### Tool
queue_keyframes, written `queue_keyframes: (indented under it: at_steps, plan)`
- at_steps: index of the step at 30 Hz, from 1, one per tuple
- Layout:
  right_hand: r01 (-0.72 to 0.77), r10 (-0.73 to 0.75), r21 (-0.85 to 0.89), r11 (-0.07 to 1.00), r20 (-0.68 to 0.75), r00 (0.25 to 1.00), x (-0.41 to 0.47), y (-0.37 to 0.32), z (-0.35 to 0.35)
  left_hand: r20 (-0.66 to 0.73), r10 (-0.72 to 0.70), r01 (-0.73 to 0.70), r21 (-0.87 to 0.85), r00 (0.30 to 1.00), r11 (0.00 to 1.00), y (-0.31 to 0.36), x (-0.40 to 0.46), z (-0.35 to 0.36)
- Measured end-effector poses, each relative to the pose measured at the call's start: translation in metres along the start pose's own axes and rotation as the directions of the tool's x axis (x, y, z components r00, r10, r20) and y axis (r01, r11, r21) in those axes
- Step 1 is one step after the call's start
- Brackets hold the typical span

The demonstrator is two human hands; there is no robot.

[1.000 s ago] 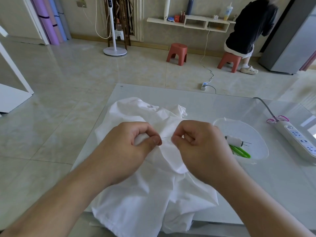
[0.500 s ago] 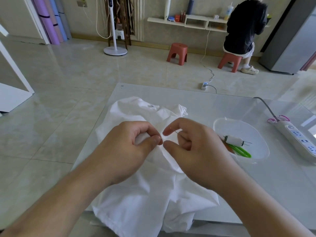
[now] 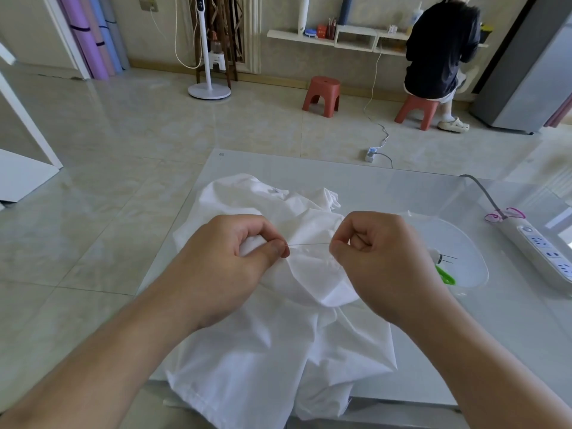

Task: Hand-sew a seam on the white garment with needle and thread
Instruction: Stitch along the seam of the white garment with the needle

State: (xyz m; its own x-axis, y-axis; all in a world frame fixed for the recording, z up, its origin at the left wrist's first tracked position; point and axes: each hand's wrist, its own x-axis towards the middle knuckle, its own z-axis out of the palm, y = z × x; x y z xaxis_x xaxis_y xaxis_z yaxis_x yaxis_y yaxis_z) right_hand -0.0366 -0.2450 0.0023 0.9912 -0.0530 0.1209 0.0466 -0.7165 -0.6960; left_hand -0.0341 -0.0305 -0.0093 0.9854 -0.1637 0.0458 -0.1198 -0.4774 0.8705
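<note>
1. Half a second ago the right hand had its finger and thumb apart, reaching for the needle. Now they are pinched together on the needle's end.
2. The needle shows as a thin line between the two hands, with one end at the left thumb and the other in the right pinch. I think this means one stitch is partway through the cloth and the next job is to pull it out to the right (the thread is too thin to see here).
3. The left hand sits as it did before, its grip bunched tight on a fold of the white garment, thumb pressed on top right where the needle goes in.
4. The right hand is curled into a loose fist, knuckles up, wrist coming in from the lower right.
5. The white garment lies crumpled on the desk, hanging a little over the near edge.
6. A clear dish with green scissors sits just to the right.
</note>
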Motion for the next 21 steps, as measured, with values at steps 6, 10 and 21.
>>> queue_keyframes:
  at_steps: [6, 10, 21]
  plan:
    - [-0.016, 0.016, -0.007, 1.0, 0.029, 0.999, -0.002, -0.001, -0.005, 0.007, 0.002, -0.002, 0.007, 1.0, 1.0, 0.001, -0.001, 0.0]
    - [-0.004, 0.0, 0.024, 1.0, 0.141, 0.99, -0.004, -0.005, -0.01, -0.027, 0.027, -0.027, 0.0, 0.999, 1.0, 0.001, 0.0, -0.001]
    - [-0.079, 0.016, 0.215, 0.973, 0.279, 0.96, -0.002, 0.001, -0.016, -0.074, 0.051, -0.056, -0.061, 0.996, 0.997, 0.002, -0.002, -0.002]
